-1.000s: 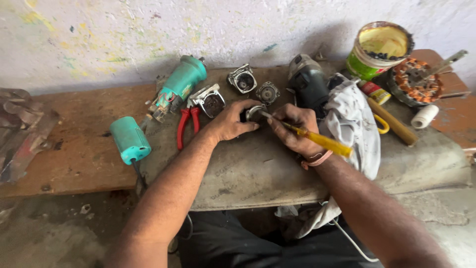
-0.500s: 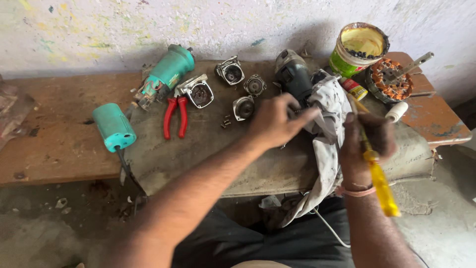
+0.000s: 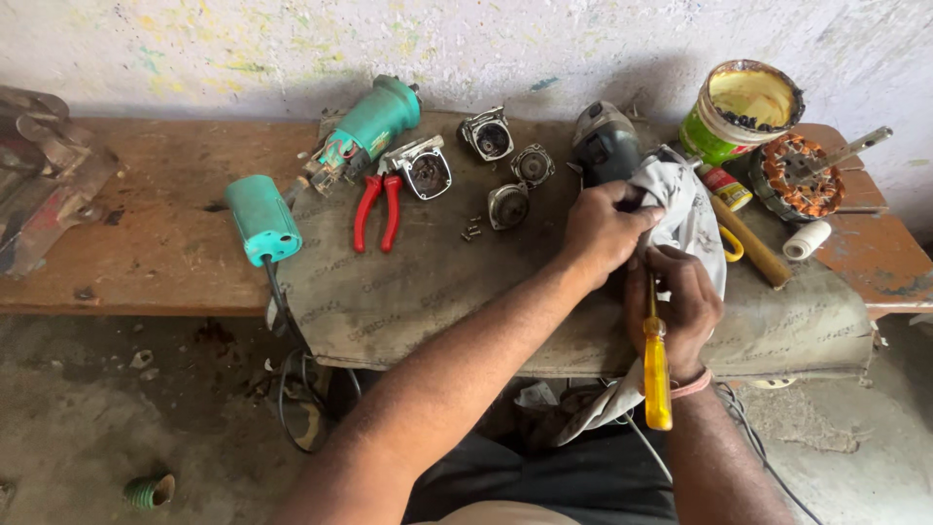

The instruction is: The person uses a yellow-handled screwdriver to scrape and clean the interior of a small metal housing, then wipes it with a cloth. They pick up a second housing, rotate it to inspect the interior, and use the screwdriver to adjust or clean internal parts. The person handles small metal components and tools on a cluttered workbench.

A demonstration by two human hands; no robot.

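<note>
My left hand (image 3: 604,229) grips a dirty grey-white cloth (image 3: 692,220) that drapes over the bench's front edge. My right hand (image 3: 683,303) is just below it, closed on a yellow-handled screwdriver (image 3: 657,365) whose handle points down toward me, its tip hidden among the cloth and fingers. A dark grinder gear head (image 3: 604,144) sits right behind my left hand. Small metal housing parts (image 3: 507,204) and loose screws (image 3: 471,231) lie to the left of my hands on the grey mat (image 3: 418,292).
Red-handled pliers (image 3: 376,209), a teal tool body (image 3: 369,126) and a teal end cap (image 3: 262,219) lie at left. A paint can (image 3: 743,112), a copper-wound stator (image 3: 799,175), a wooden handle (image 3: 748,241) and a white spool (image 3: 807,239) crowd the right. The wooden bench (image 3: 146,253) ends near my knees.
My left hand left the small metal part and moved right to grasp the cloth. My right hand drew the screwdriver back, turned it handle-down, then came up against the cloth.
</note>
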